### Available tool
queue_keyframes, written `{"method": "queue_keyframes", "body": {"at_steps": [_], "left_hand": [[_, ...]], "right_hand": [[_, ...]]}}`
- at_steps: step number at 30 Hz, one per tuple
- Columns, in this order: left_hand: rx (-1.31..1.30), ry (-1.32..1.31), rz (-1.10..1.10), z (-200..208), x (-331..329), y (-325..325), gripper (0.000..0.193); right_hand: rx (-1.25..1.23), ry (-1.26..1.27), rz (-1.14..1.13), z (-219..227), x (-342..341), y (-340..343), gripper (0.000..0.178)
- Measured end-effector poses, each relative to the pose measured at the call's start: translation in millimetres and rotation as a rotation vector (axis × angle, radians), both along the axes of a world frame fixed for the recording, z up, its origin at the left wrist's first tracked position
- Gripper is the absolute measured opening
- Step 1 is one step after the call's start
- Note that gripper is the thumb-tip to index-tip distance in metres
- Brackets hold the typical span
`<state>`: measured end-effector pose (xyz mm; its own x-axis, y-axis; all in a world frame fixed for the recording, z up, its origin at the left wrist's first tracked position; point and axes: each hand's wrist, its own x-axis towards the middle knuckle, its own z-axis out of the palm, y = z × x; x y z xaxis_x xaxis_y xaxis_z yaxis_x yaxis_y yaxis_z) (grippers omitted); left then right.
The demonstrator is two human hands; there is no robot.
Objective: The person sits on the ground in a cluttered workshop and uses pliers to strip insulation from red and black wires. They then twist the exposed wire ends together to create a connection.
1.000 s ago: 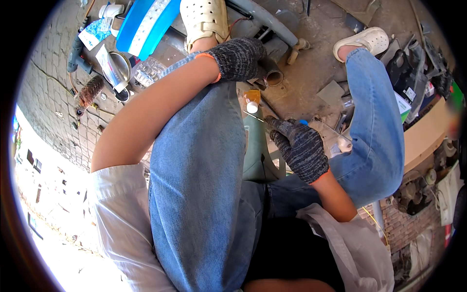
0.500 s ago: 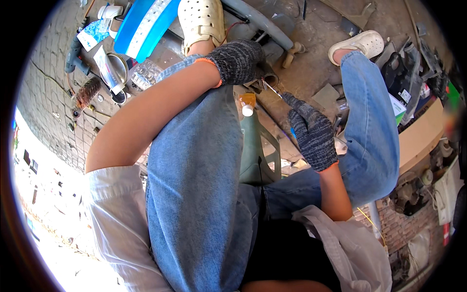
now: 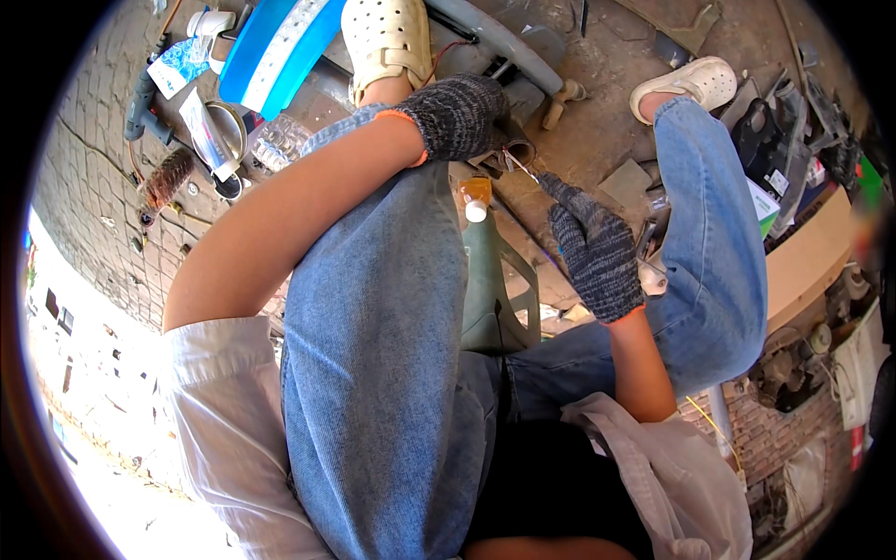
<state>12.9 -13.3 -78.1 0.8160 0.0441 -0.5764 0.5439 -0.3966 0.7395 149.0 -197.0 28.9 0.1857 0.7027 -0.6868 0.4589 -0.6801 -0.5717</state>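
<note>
Dark grey knitted gloves with orange cuffs cover both hands. My left hand (image 3: 457, 119) is closed beside my raised knee, at the edge of a grey plastic assembly (image 3: 523, 51); what its fingers wrap is hidden beneath the glove. Just right of it shows the round open end of a brownish tube (image 3: 519, 151). My right hand (image 3: 597, 250) is closed on a thin metal rod-like tool (image 3: 523, 166), its index finger stretched along it. The rod's far end points up-left to the tube's opening; its handle is hidden in the palm.
Between my legs a small bottle of amber liquid with a white cap (image 3: 476, 203) lies by a green plastic stool (image 3: 499, 289). A blue panel (image 3: 280, 51) and a power tool (image 3: 145, 110) lie at the upper left. Black plastic parts (image 3: 761, 140) and cardboard (image 3: 812, 261) are at right.
My right hand has shifted slightly left and up with the thin tool, and the blue bit beside its palm no longer shows clearly. My left hand stays almost still.
</note>
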Motion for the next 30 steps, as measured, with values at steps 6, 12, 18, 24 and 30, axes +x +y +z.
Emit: {"method": "queue_keyframes", "body": {"at_steps": [6,12,18,24,30], "left_hand": [[0.081,-0.016,0.015,-2,-1,-6,0.029],[0.057,0.065,-0.025,7,5,-2,0.03],[0.121,-0.035,-0.06,-5,-2,-4,0.035],[0.079,0.046,-0.207,-17,0,-10,0.036],[-0.141,-0.032,0.026,17,-7,17,0.025]], "right_hand": [[0.042,-0.173,0.226,4,1,6,0.034],[-0.105,-0.414,0.592,24,-15,27,0.044],[-0.064,-0.498,0.794,29,-43,46,0.04],[0.048,-0.42,0.838,2,-56,36,0.022],[-0.122,-0.035,0.915,37,-19,16,0.025]]}}
